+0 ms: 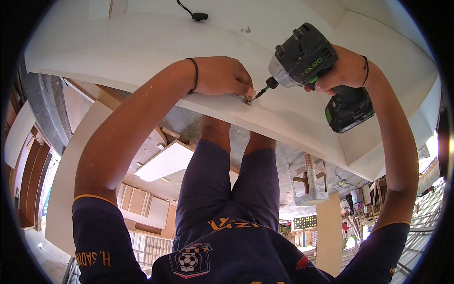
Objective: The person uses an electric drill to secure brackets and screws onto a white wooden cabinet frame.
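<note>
Two hands show, the left hand (222, 77) and the right hand (344, 67), with two dark wristbands (194, 76), one per wrist. The right holds one cordless driver (305, 56) with one battery pack (349, 112); one small metal piece (247, 101) is at the left fingertips. One black connector (199, 16) lies beyond the left hand, and one stool (309, 194) stands nearer the body than the right.

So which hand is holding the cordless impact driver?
The right hand, wrapped around the cordless impact driver; the left hand holds a small fitting near the bit.
</note>
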The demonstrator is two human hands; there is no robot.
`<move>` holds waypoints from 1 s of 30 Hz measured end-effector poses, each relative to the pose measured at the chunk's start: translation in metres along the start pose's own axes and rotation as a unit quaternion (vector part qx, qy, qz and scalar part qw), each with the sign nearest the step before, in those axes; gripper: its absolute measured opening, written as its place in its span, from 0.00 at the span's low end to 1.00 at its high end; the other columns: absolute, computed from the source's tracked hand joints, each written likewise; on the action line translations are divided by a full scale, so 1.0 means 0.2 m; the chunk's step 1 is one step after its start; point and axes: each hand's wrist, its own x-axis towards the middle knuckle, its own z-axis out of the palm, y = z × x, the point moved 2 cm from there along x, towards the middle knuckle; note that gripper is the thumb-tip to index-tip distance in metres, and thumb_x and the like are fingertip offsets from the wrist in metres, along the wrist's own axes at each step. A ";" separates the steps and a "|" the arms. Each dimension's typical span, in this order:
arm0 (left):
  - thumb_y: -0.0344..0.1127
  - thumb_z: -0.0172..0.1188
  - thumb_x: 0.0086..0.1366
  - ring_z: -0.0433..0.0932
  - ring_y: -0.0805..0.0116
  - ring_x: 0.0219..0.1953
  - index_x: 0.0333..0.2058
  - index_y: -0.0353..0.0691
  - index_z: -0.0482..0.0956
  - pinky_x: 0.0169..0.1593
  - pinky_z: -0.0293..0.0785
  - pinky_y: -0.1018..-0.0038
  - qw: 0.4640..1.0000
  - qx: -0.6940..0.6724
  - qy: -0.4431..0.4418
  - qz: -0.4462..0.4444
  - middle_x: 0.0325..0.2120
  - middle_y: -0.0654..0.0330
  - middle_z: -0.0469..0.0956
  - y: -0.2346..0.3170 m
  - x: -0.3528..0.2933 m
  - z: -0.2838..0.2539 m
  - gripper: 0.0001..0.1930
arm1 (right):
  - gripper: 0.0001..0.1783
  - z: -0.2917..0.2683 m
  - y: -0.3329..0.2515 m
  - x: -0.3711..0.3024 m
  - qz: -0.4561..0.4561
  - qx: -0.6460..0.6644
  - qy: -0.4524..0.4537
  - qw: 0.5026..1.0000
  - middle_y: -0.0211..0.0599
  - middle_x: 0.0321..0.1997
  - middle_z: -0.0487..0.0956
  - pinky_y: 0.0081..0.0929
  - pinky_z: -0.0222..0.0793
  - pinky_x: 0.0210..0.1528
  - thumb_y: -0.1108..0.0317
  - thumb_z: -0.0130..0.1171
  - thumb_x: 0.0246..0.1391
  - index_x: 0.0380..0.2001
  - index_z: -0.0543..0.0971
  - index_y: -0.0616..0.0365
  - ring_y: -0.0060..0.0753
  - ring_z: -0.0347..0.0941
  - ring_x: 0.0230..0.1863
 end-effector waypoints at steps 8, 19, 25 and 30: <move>0.47 0.56 0.61 0.78 0.65 0.36 0.40 0.38 0.83 0.45 0.72 0.71 1.000 0.002 0.003 -0.002 0.33 0.56 0.82 0.00 0.00 0.00 0.19 | 0.21 0.00 0.00 0.00 -0.002 0.007 -0.003 1.000 0.36 0.29 0.81 0.24 0.69 0.22 0.71 0.62 0.32 0.37 0.78 0.63 0.23 0.70 0.16; 0.48 0.56 0.60 0.78 0.64 0.35 0.40 0.39 0.83 0.45 0.72 0.71 1.000 0.011 -0.001 -0.002 0.33 0.56 0.82 0.01 -0.01 -0.01 0.19 | 0.21 0.01 -0.01 0.01 -0.004 0.013 -0.003 1.000 0.36 0.27 0.80 0.23 0.69 0.21 0.72 0.63 0.32 0.37 0.77 0.64 0.24 0.70 0.17; 0.47 0.56 0.60 0.78 0.64 0.35 0.40 0.40 0.83 0.45 0.72 0.70 1.000 0.021 0.003 -0.001 0.33 0.56 0.82 0.02 -0.02 -0.01 0.18 | 0.21 0.01 -0.01 0.01 -0.004 0.006 -0.001 1.000 0.36 0.27 0.80 0.23 0.68 0.21 0.73 0.63 0.32 0.36 0.77 0.64 0.24 0.70 0.17; 0.47 0.56 0.60 0.78 0.64 0.36 0.40 0.39 0.83 0.45 0.72 0.70 1.000 0.022 0.004 0.004 0.33 0.56 0.82 0.01 -0.01 -0.01 0.18 | 0.21 0.01 -0.02 0.01 -0.001 0.004 -0.003 1.000 0.36 0.27 0.80 0.23 0.68 0.21 0.73 0.63 0.32 0.37 0.77 0.64 0.24 0.70 0.17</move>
